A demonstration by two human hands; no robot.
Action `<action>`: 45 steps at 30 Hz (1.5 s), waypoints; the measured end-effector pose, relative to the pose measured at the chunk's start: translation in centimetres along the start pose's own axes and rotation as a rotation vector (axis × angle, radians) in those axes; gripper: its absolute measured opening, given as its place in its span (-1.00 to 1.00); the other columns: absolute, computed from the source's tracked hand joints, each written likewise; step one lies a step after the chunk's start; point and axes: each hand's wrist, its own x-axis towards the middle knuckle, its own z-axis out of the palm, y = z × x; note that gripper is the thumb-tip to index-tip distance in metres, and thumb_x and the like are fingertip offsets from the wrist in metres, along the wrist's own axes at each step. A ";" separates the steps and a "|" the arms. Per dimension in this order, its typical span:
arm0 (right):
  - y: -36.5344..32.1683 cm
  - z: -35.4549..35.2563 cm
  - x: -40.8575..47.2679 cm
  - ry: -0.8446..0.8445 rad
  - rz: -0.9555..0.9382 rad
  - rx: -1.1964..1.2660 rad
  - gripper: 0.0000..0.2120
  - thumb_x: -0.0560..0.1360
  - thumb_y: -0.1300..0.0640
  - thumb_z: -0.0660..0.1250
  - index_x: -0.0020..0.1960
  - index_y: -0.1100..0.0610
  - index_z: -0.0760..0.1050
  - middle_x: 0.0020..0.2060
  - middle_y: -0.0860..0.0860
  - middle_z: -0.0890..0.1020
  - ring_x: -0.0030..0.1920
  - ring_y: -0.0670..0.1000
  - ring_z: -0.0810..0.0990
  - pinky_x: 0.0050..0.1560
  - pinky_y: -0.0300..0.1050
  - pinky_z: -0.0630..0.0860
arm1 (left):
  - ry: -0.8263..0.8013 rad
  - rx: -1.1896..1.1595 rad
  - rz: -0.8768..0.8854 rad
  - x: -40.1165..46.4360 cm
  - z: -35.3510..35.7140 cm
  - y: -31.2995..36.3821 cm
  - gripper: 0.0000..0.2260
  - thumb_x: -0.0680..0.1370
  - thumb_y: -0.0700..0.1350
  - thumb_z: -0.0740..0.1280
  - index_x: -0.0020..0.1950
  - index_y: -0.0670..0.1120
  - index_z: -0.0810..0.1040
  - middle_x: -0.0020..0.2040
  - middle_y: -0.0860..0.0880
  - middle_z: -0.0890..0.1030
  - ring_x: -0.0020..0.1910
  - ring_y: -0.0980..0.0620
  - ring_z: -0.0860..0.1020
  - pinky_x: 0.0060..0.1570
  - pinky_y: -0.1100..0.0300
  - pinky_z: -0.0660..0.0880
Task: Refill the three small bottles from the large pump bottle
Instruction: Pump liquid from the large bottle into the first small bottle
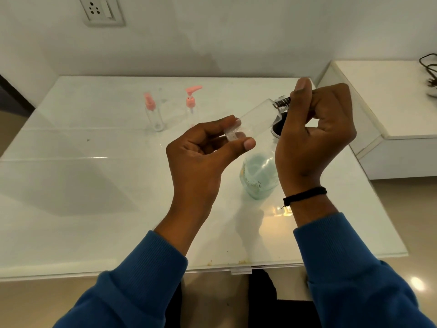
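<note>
A small clear bottle (257, 117) is held tilted above the table, base toward me and threaded neck up to the right. My left hand (203, 157) pinches its base between thumb and fingers. My right hand (312, 133) curls round the neck end, thumb raised; whatever is under its fingers is hidden. Below them stands the large pump bottle (259, 176) with pale blue-green liquid, its dark pump head partly behind my right hand. Two more small clear bottles stand farther back on the left: one with a pink spray top (155, 114), one with a pink pump top (192, 100).
The white glass-topped table (94, 185) ends at a near edge in front of me. A lower white cabinet (390, 102) stands to the right with a black cable on it. A wall socket (100, 10) is on the wall behind.
</note>
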 end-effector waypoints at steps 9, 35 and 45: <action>0.0 0.1 0.0 0.012 -0.015 0.009 -0.65 0.61 0.27 0.36 -0.35 0.30 0.49 -0.41 0.17 0.50 -0.34 0.00 0.37 -0.33 -0.01 0.37 | 0.002 0.007 0.001 0.1 -0.1 0.0 -0.64 0.35 -0.29 0.60 0.13 -0.18 0.69 0.03 -0.05 0.74 -0.02 0.00 0.72 0.04 0.09 0.66; 0.1 0.0 0.6 -0.013 -0.017 0.026 -0.63 0.60 0.28 0.37 -0.38 0.30 0.47 -0.41 0.13 0.49 -0.35 -0.05 0.34 -0.34 -0.14 0.32 | 0.021 -0.012 0.012 -0.2 0.2 0.0 -0.66 0.40 -0.30 0.56 0.15 -0.20 0.68 0.03 -0.03 0.74 -0.01 0.02 0.72 0.03 0.15 0.65; 0.0 0.0 0.5 -0.025 -0.019 0.025 -0.63 0.60 0.29 0.37 -0.38 0.28 0.46 -0.39 0.06 0.45 -0.36 -0.04 0.34 -0.34 -0.18 0.30 | 0.012 -0.015 0.009 -0.2 0.2 -0.1 -0.66 0.38 -0.30 0.57 0.13 -0.18 0.69 0.02 -0.02 0.75 -0.02 -0.01 0.73 0.03 0.13 0.65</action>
